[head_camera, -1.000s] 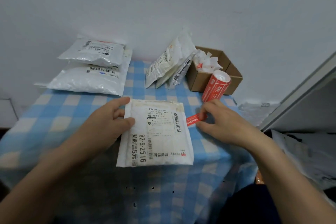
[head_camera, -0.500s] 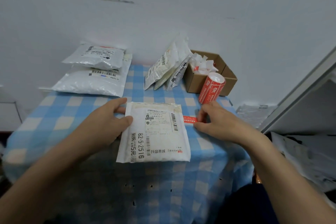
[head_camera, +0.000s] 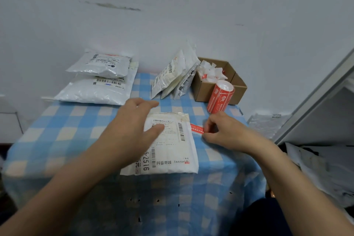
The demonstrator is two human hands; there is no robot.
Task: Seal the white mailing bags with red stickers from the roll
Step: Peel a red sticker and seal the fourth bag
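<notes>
One mailing bag [head_camera: 172, 151] under spread left grip [head_camera: 134, 126], red sticker [head_camera: 197, 128] pinched in right grip [head_camera: 224, 132]

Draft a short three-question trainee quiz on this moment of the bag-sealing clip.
1. True or false: the sticker roll lies inside the cardboard box.
2. Which hand pinches the red sticker? A) left hand B) right hand C) neither
3. Fill in: the sticker is at the ____ edge of the near mailing bag.
Key: 1 false, it stands on the checked cloth in front of the box; 2 B; 3 right.
</notes>
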